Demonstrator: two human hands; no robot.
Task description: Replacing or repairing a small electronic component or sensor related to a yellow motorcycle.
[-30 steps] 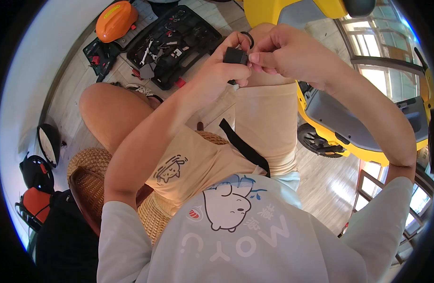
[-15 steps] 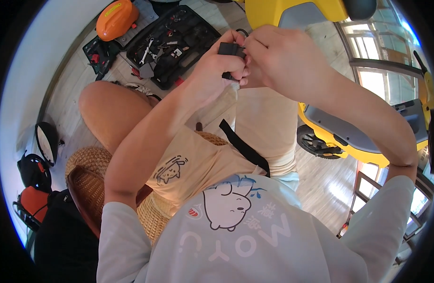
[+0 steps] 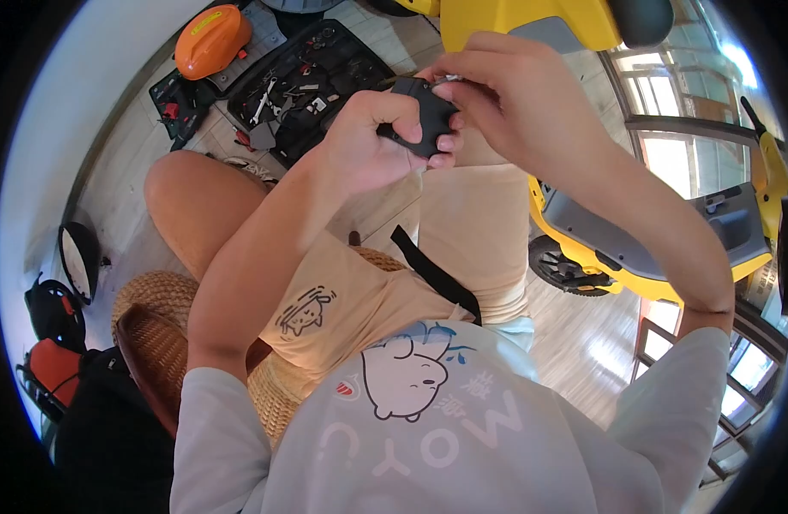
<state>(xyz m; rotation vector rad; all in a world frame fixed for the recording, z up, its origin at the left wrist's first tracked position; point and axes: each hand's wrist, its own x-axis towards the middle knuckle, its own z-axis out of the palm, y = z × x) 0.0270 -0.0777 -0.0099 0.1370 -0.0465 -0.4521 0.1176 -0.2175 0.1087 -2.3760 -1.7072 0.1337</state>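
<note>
I hold a black, rounded plastic object [image 3: 430,120] above my lap with my left hand [image 3: 372,137], its thumb bent onto the object and fingertips wrapped around the right side. My right hand [image 3: 527,107] pinches at the top end of the object, where a small silvery piece [image 3: 449,79] shows at the thumb and forefinger; what exactly it is I cannot tell. Both hands are close together, just in front of an open black toolbox [image 3: 364,60] on the floor, which has wrenches and small parts in it.
An orange helmet [image 3: 214,38] lies at the back left. A yellow scooter [image 3: 634,240] stands at my right, with another yellow body panel [image 3: 488,21] ahead. I sit on a woven seat [image 3: 154,291]. Black bags [image 3: 94,428] and a mirror [image 3: 78,261] are at my left by the wall.
My left hand has shifted slightly left and down and the black object has turned, showing more of its face. My right hand has risen over its top end.
</note>
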